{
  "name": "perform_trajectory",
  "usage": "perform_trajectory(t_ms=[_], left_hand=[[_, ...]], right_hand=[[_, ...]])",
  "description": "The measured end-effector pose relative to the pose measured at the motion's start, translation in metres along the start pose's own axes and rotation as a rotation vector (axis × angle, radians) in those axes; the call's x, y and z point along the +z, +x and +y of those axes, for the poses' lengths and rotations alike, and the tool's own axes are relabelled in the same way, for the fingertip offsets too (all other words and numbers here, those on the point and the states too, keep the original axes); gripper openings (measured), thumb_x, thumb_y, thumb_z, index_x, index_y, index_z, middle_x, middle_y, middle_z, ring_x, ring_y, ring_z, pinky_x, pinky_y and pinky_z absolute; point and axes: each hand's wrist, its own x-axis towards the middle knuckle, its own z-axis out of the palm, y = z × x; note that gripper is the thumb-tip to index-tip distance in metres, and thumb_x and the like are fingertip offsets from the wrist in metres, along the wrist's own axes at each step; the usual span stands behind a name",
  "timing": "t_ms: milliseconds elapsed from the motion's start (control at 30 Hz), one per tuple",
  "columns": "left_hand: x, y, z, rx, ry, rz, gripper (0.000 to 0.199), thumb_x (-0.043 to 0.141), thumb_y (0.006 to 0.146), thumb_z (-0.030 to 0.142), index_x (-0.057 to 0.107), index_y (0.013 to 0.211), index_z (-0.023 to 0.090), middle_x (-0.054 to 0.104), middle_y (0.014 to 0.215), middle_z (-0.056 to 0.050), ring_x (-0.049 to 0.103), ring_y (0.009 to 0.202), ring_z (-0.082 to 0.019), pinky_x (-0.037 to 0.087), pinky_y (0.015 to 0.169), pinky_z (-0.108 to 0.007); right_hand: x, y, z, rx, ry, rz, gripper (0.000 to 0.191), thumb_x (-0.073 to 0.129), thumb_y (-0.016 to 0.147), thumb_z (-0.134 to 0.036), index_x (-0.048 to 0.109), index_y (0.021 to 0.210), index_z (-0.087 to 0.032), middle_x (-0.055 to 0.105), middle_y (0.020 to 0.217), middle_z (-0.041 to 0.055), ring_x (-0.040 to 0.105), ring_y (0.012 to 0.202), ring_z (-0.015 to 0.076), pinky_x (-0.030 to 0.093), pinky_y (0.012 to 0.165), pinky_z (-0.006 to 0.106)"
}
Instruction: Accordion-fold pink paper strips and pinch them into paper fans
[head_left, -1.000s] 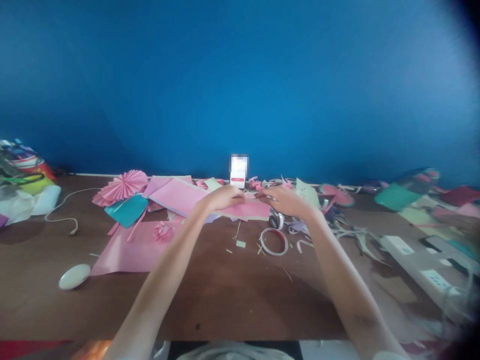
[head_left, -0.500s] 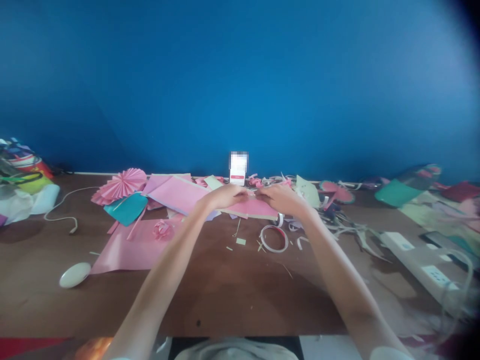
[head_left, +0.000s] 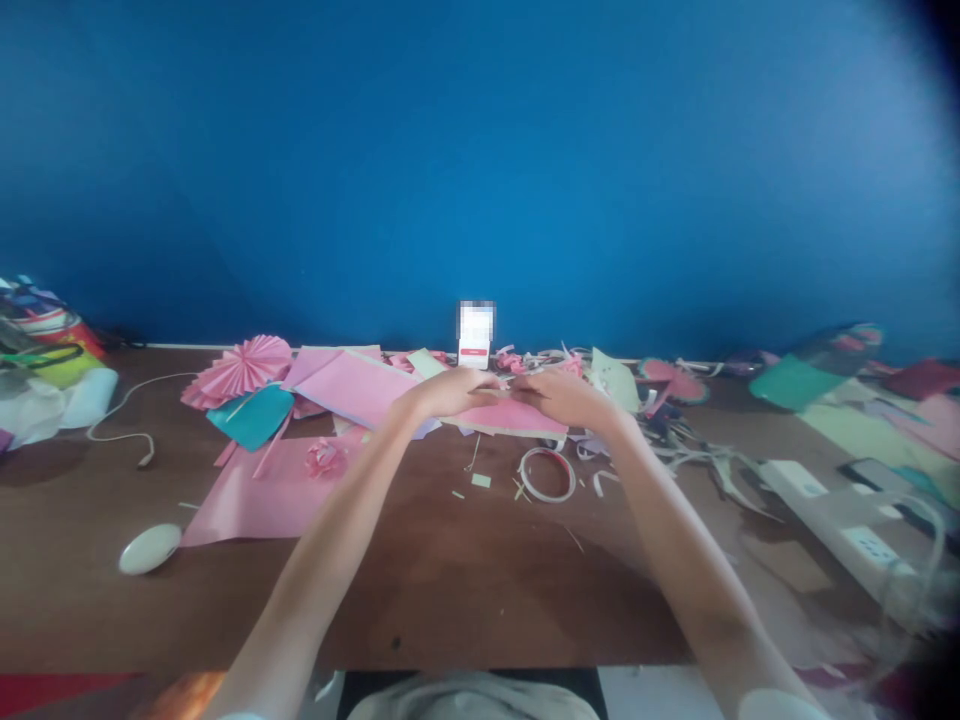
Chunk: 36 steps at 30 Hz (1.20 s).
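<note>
Both hands meet at the far side of the table, fingertips almost touching, over a sheet of pink paper. My left hand is closed, its fingers gripping the paper's upper edge. From the other side my right hand pinches the same sheet with bent fingers; the exact grip is partly hidden. Just behind them a phone stands upright against the wall. More pink sheets lie left of my left hand. A roll of tape rests below my right hand.
A pink folded fan, a teal paper piece and a pink paper flower are at left. A white computer mouse lies near the front left. Paper strips and a power strip occupy the right side.
The hands keep nearly the same place. The pink paper's lower right corner has shifted slightly to the right, covering more of a white roll behind it.
</note>
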Motion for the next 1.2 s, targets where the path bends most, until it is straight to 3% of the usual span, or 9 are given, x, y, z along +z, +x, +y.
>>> perform_trajectory(t_ms=[200, 333, 800, 1200], left_hand=[[0.004, 0.002, 0.005, 0.001, 0.002, -0.006, 0.029, 0.048, 0.093, 0.043, 0.057, 0.112, 0.023, 0.065, 0.112, -0.007, 0.061, 0.090, -0.020, 0.039, 0.070, -0.027], [0.004, 0.001, 0.009, 0.025, -0.031, 0.067, 0.029, 0.054, 0.091, 0.043, 0.051, 0.112, 0.023, 0.064, 0.110, -0.008, 0.059, 0.090, -0.019, 0.039, 0.069, -0.027], [0.003, 0.004, 0.005, 0.181, -0.076, 0.239, 0.009, 0.059, 0.088, 0.027, 0.059, 0.088, 0.018, 0.067, 0.095, -0.004, 0.061, 0.087, -0.016, 0.042, 0.076, -0.028], [-0.001, 0.004, -0.010, 0.089, -0.133, 0.266, 0.026, 0.066, 0.084, 0.043, 0.060, 0.091, 0.018, 0.070, 0.093, -0.005, 0.064, 0.086, -0.019, 0.043, 0.074, -0.029]], right_hand=[[0.001, 0.002, -0.008, 0.026, -0.027, -0.011, 0.039, 0.035, 0.100, -0.039, 0.068, 0.110, -0.021, 0.072, 0.100, 0.0107, 0.064, 0.085, 0.0217, 0.039, 0.068, 0.030], [0.002, 0.003, -0.010, 0.010, -0.067, 0.024, 0.035, 0.037, 0.100, -0.034, 0.069, 0.106, -0.021, 0.073, 0.096, 0.0093, 0.064, 0.084, 0.0217, 0.038, 0.068, 0.030], [-0.003, -0.001, -0.007, 0.013, -0.078, 0.101, 0.035, 0.040, 0.098, -0.033, 0.071, 0.111, -0.024, 0.074, 0.099, 0.0079, 0.065, 0.088, 0.0235, 0.039, 0.070, 0.032], [-0.002, -0.002, 0.000, -0.017, -0.031, 0.082, 0.036, 0.038, 0.098, -0.031, 0.071, 0.112, -0.023, 0.073, 0.107, 0.0068, 0.066, 0.092, 0.0232, 0.044, 0.076, 0.034]])
